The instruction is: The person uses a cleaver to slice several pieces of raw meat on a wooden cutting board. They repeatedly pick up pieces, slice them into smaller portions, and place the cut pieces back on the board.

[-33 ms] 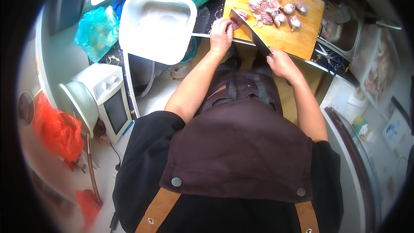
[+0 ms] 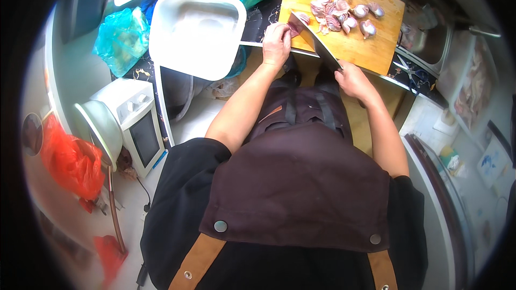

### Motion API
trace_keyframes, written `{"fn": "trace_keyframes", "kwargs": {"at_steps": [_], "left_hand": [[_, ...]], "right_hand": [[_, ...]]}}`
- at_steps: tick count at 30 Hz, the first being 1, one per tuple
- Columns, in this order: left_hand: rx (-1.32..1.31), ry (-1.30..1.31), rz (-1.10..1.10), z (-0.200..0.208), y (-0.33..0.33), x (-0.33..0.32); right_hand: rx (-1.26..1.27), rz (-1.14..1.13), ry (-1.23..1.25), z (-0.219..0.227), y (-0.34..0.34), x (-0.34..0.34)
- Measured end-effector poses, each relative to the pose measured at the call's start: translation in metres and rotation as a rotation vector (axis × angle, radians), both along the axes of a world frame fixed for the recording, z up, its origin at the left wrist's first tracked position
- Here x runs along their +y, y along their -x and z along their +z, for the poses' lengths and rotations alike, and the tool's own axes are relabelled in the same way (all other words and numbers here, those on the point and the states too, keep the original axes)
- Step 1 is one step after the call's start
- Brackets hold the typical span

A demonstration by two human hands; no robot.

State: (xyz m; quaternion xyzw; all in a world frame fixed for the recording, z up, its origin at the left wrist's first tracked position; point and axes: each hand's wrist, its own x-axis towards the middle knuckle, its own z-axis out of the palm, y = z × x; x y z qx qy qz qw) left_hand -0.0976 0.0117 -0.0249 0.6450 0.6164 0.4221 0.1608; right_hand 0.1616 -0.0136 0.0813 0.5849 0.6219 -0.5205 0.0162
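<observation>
My right hand [image 2: 355,81] is closed around the handle of a kitchen knife [image 2: 324,51]. Its broad dark blade slants up and left over the near left corner of a wooden cutting board [image 2: 376,48]. Beside the blade, my left hand [image 2: 276,43] has its fingers bent and pressed together on a purplish piece [image 2: 295,28], mostly hidden by the fingers and blade. A striped purple-and-white piece [image 2: 302,18] lies just past the knife. Farther back on the board sit several purple-and-white rounded pieces [image 2: 344,13], of a kind I cannot make out.
Left of the board stands a white plastic basin [image 2: 196,59], with teal plastic bags [image 2: 122,40] around it. A metal sink [image 2: 443,43] is at the right, with scissors [image 2: 407,74] before it. A white oven-like appliance [image 2: 141,121] and a red bag [image 2: 72,158] are lower left.
</observation>
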Motion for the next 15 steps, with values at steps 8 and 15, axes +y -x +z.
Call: {"fn": "trace_keyframes", "kwargs": {"at_steps": [8,15], "left_hand": [[-0.131,0.130,0.050,-0.003,-0.001,-0.003],[-0.018,0.023,0.017,-0.002,0.002,-0.008]], "right_hand": [[0.096,-0.077,0.061,-0.005,-0.029,-0.015],[-0.034,-0.059,-0.016,0.058,0.005,-0.020]]}}
